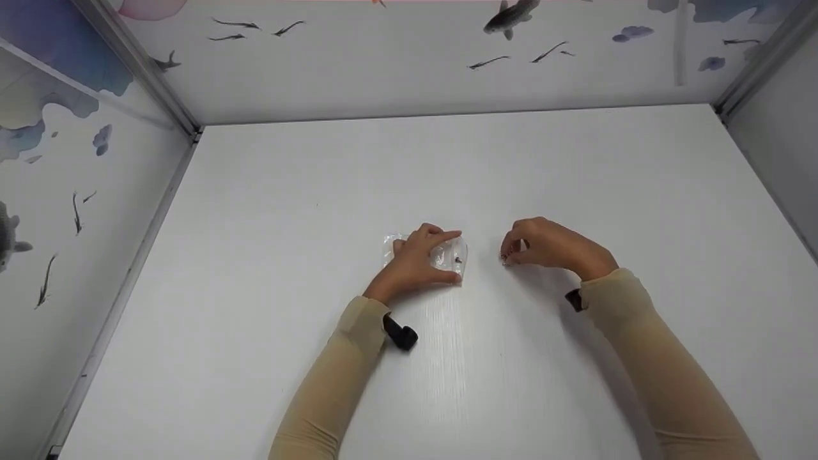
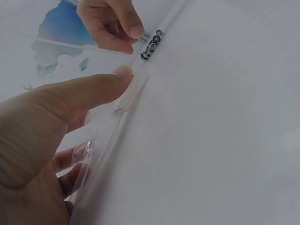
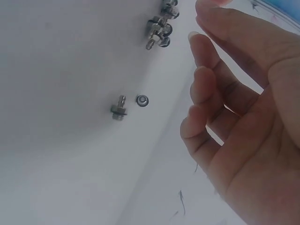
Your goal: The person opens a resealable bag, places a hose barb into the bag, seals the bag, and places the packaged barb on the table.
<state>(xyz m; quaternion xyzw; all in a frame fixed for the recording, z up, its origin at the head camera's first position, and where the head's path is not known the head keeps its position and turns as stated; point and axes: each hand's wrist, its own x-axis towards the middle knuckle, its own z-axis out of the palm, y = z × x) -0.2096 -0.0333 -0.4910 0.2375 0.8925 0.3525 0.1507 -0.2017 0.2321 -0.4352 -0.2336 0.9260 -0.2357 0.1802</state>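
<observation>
My left hand [image 1: 418, 259] holds a clear plastic bag [image 1: 439, 255] on the table, thumb and forefinger spread to the corners of its right end. Through the film shows a small dark piece [image 1: 457, 260]. In the left wrist view the film lies between thumb and fingers. To the right, my right hand [image 1: 543, 243] bends its fingers down beside several small metal barbed fittings [image 2: 151, 45]. In the right wrist view its relaxed fingertips point toward the fitting cluster [image 3: 161, 28]; one barbed fitting [image 3: 119, 110] and a round-ended piece [image 3: 142, 100] lie apart from it.
Both hands are over the white table [image 1: 287, 191]. Panels with painted fish and blotches enclose its back [image 1: 383, 70] and left side [image 1: 128, 185], and a plain panel [image 1: 773, 134] stands at right. A black wrist strap [image 1: 401, 333] hangs below the left sleeve.
</observation>
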